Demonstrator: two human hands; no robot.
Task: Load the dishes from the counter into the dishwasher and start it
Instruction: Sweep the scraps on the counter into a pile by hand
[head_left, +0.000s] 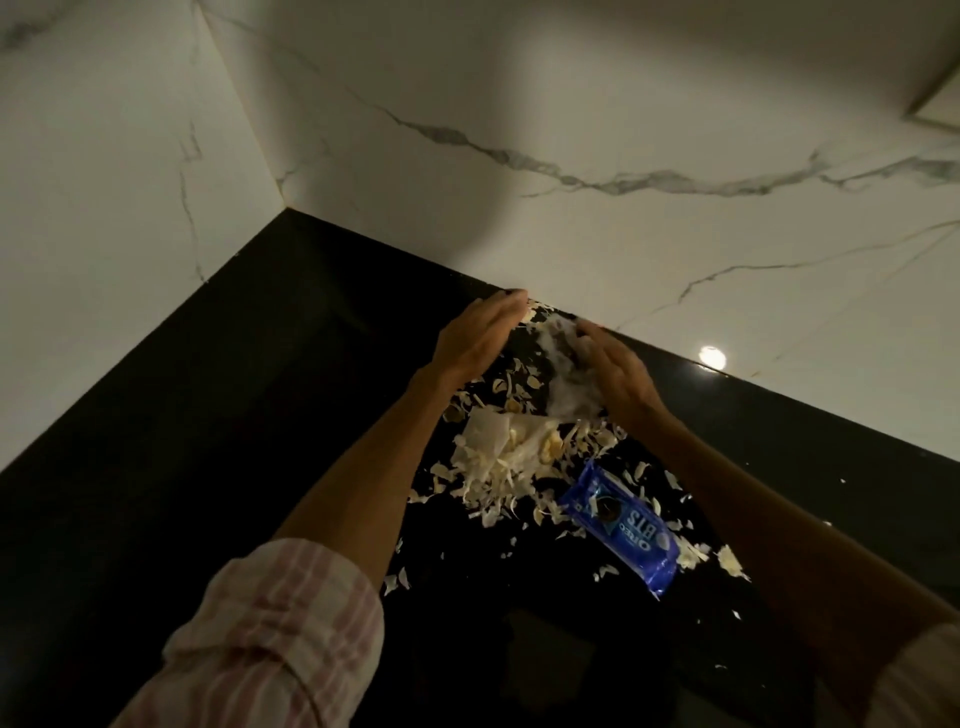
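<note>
Pale peel scraps lie scattered over the black counter near its back edge. My left hand rests edge-down on the counter with straight fingers, on the left side of the scraps. My right hand lies opposite it with flat fingers against a crumpled clear plastic wrapper. A bunched pile of white paper and peels sits just below the hands. No dishes and no dishwasher are in view.
A blue Oreo packet lies on the counter to the right of the pile, between my forearms. White marble walls meet in a corner behind the counter. A bright light reflection shows on the counter at right.
</note>
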